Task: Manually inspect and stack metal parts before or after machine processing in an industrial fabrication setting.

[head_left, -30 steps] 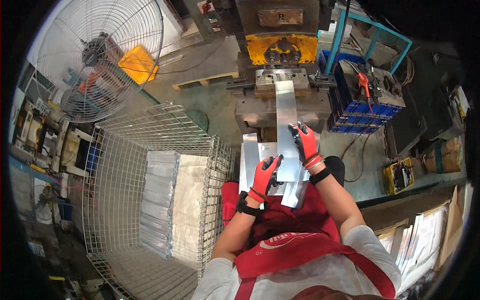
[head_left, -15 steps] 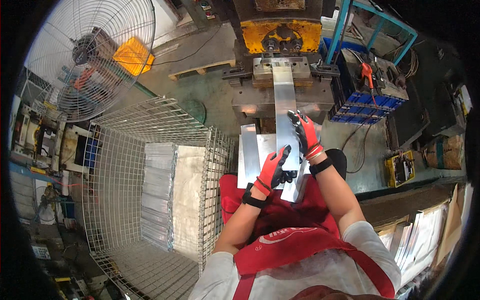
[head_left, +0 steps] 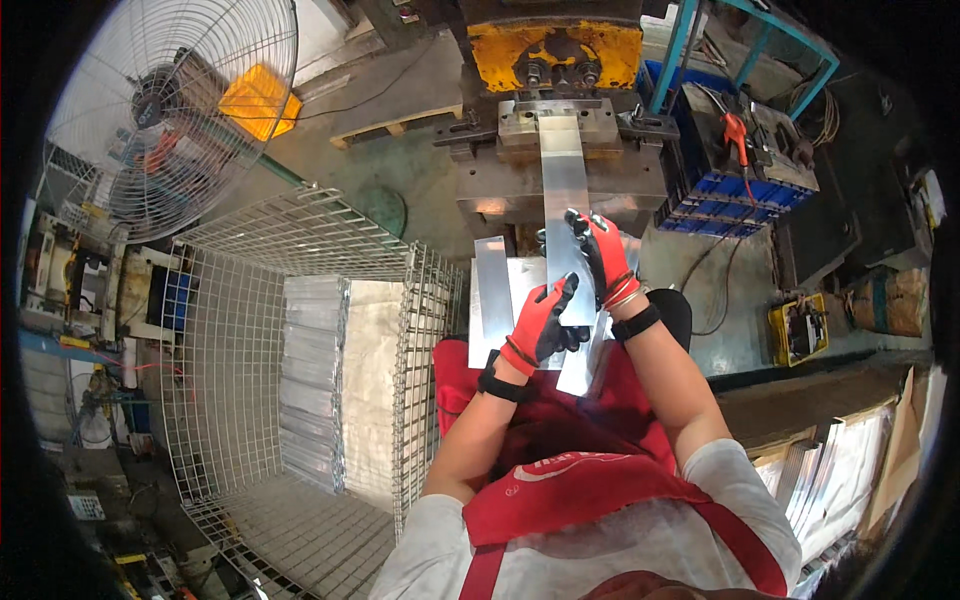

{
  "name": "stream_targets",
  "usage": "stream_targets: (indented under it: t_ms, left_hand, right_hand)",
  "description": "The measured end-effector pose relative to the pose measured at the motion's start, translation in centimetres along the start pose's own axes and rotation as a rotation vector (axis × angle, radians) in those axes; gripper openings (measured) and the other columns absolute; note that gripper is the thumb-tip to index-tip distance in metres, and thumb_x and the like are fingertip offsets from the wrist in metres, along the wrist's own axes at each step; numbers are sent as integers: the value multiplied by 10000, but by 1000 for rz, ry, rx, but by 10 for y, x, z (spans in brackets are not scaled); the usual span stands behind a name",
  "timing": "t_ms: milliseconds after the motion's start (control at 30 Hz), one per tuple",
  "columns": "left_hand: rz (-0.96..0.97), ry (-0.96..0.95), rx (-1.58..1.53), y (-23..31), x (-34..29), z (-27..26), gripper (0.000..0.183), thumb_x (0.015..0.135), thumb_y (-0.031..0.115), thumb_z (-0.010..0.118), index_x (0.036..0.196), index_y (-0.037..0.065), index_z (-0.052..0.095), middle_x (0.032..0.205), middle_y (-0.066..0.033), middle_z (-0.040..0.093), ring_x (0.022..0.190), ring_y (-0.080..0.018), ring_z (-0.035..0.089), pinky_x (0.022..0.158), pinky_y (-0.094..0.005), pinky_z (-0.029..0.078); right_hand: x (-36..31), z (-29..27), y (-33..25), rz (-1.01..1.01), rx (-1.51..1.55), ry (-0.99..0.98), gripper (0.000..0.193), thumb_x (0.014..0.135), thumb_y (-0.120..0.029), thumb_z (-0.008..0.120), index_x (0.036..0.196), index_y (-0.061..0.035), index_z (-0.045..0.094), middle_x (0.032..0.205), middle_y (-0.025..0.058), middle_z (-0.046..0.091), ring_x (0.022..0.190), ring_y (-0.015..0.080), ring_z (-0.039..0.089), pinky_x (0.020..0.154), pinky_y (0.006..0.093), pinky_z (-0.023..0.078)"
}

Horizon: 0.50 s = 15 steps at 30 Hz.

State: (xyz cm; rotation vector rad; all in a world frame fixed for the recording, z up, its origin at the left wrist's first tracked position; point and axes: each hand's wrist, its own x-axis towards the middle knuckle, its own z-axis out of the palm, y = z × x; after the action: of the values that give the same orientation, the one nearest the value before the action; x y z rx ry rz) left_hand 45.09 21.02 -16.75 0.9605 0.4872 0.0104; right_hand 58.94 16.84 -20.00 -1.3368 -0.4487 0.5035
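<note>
A long flat metal strip (head_left: 566, 190) runs from the die block (head_left: 602, 128) of a press back toward my body. My left hand (head_left: 545, 322), in a red and black glove, is closed on its near end, thumb on top. Farther up, my right hand (head_left: 604, 258), gloved alike, grips the right edge, and a dark fingertip shows past the left edge. The strip's far end lies in the die. Below my hands, more metal pieces rest by my lap, with a narrow strip (head_left: 492, 280) at the left and a shiny piece (head_left: 578, 378) nearer me.
A wire cage (head_left: 408, 400) holding stacked metal pieces (head_left: 308, 385) stands at my left, beyond it a large fan (head_left: 150, 110). The yellow press (head_left: 492, 55) rises ahead. Right of it are blue crates (head_left: 705, 215) with an orange-handled tool (head_left: 736, 138) on top, and a yellow bin (head_left: 800, 330).
The view has shifted slightly, moving the scene up and left. Both hands keep hold of the strip, and a right fingertip now shows beyond its left edge.
</note>
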Motion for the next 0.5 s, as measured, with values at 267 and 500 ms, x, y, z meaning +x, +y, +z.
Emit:
stream_targets:
  t_ms: [267, 500]
  left_hand:
    - [7, -9, -11, -5, 9, -6, 358, 841, 402, 434, 835, 54, 515, 595, -61, 530, 424, -152, 533, 342, -239, 409]
    - [-66, -32, -200, -2, 10, -3, 308, 848, 356, 437, 865, 54, 498, 606, -70, 548, 450, -154, 548, 358, -240, 422]
  right_hand:
    - [7, -1, 6, 7, 86, 8, 227, 789, -252, 556, 635, -94, 506, 570, -89, 379, 507, 18, 329, 440, 199, 259]
    - [7, 1, -1, 1, 115, -2, 185, 791, -246, 564, 673, -106, 541, 593, -89, 399, 539, 15, 343, 461, 194, 261]
